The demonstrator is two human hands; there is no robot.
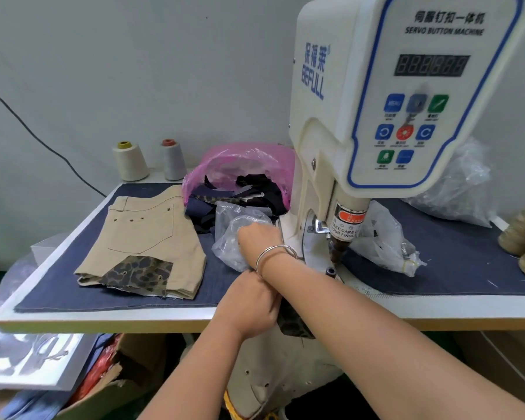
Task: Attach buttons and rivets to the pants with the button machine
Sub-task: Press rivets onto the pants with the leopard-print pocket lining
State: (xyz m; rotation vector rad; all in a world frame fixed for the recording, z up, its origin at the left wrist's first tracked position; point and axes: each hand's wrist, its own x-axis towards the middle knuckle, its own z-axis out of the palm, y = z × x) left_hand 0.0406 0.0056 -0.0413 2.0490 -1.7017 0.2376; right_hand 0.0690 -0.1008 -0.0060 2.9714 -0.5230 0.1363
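The head view shows the right hand point(256, 237), a bangle on its wrist, reaching across the left forearm into a clear plastic bag point(237, 241) that lies just left of the button machine point(376, 116); its fingers are buried in the crumpled film, so I cannot tell how far they are open or whether they have a button or rivet between them. The left hand point(249, 301) sits at the counter point(134, 319) edge below the right wrist, fingers curled around the pants point(285, 374), which hang from that grip down over the edge, a leopard-print patch just right of the knuckles. A finished tan pair point(146, 237) lies folded well to the left of both hands. The crossed arms look like the main risk: drawing the right hand back toward the punch point(337, 250), which stands just right of its wrist, could snag the bag and spill its contents, or brush the bangle against the die. The hanging cloth is heavy below the left fingers, so a slack grip would probably let it slide to the floor. A warning label on the ram urges care for fingers.
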